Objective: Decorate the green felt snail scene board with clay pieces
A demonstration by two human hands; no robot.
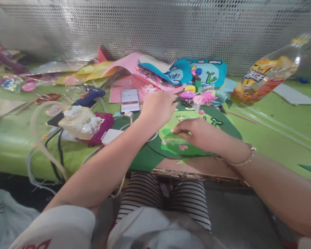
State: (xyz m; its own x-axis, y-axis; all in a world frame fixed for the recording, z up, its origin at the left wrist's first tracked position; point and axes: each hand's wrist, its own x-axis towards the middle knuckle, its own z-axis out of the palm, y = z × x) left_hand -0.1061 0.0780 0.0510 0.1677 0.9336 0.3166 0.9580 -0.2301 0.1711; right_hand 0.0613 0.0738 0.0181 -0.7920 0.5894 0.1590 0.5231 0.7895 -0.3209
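Note:
My right hand [195, 130] is closed in a pinch low over a green craft picture [168, 141]. A small pale pink bit [172, 131] shows at its fingertips, beside a darker green oval on the picture. The picture carries pink shapes near its lower edge and a black-outlined green figure at upper right, and lies on a dark green sheet [230, 128]. My left hand [159, 108] is curled at the picture's upper left, its fingers mostly hidden behind the hand; what they hold, if anything, I cannot make out. Just beyond it lie small bags of pink clay [207, 97].
A phone [130, 100], a magenta box [107, 126] with cables, a blue glue gun [89, 96] and red-handled scissors [48, 98] lie to the left. Blue craft pieces [215, 71] lean at the back. A bottle [269, 72] tilts at right, near clear sticks [287, 126].

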